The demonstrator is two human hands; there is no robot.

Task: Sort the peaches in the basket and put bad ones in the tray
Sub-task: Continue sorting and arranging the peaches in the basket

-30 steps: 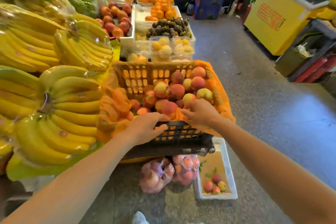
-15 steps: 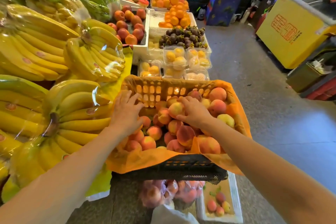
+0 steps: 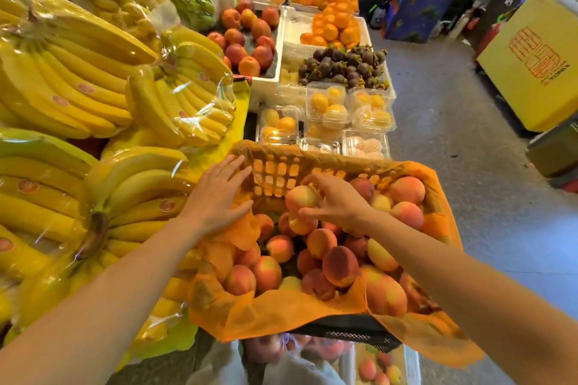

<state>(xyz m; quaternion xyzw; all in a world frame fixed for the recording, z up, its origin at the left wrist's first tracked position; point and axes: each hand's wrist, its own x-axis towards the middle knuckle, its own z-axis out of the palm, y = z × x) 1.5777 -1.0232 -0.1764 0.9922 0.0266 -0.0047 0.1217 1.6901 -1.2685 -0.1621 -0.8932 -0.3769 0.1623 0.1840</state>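
A black crate-like basket lined with orange plastic holds several peaches. My right hand grips one pale red-yellow peach near the back of the pile, lifted slightly above the others. My left hand rests flat, fingers straight, on the orange liner at the basket's left rim. Below the basket, a white foam tray on the floor holds a few peaches and is mostly hidden.
Wrapped banana bunches crowd the left side. Clear clamshell boxes of yellow fruit, mangosteens, oranges and nectarines lie beyond the basket. Bagged peaches sit under it. A yellow freezer stands at right across a concrete aisle.
Both hands moved from the basket's front rim into the basket. My right hand closed round a peach and raised it; my left hand settled on the left rim.
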